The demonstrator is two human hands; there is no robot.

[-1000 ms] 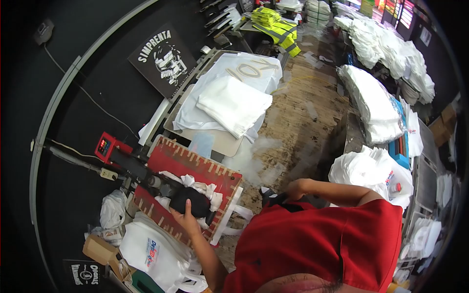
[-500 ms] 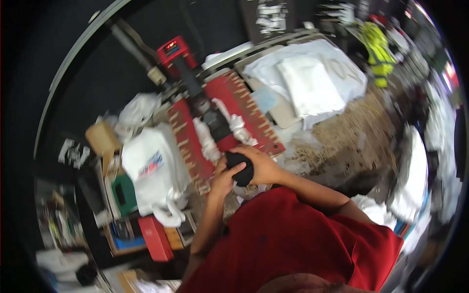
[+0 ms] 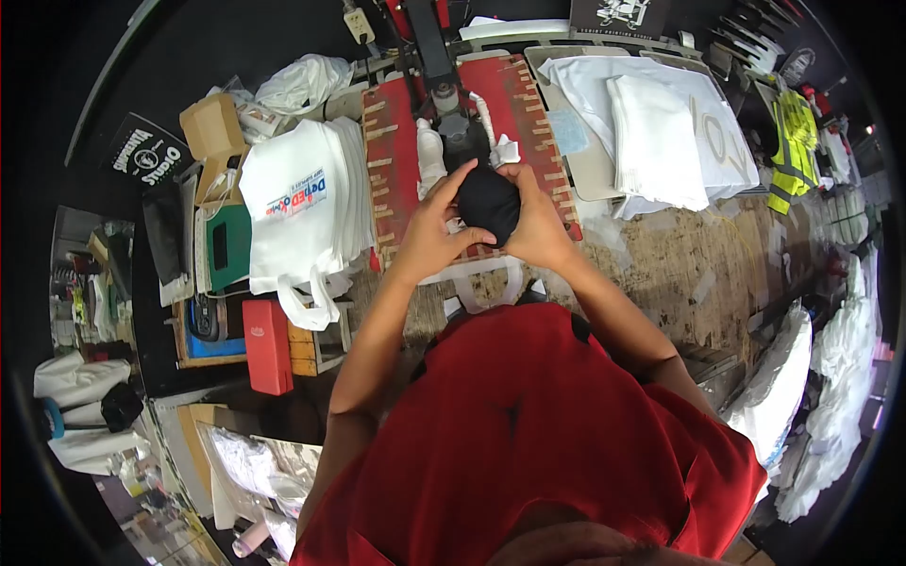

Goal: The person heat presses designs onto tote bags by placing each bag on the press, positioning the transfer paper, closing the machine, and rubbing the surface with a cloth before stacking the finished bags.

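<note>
Both my hands cup a rounded black item (image 3: 489, 206), soft and cloth-like, whose exact kind I cannot make out. My left hand (image 3: 442, 226) curves round its left side, with the thumb along its lower edge. On the right, my right hand (image 3: 540, 222) is wrapped against it. The item is over the front part of a red heat press (image 3: 396, 179), close to the press's white-wrapped handle (image 3: 430, 156). Below my hands, a pale bag handle loop (image 3: 489, 292) shows at the press's front edge.
White printed tote bags (image 3: 297, 203) are stacked left, beside a green item (image 3: 229, 250) and a red box (image 3: 268, 347). Folded white fabric (image 3: 656, 141) lies on a board at right. A yellow safety vest (image 3: 791, 146) hangs farther right, and the worn wooden tabletop (image 3: 670, 259) shows tape scraps.
My view has turned and steadied. Both hands have moved forward with the black item, from near my body to over the press front, and my left hand's grip has spread wider.
</note>
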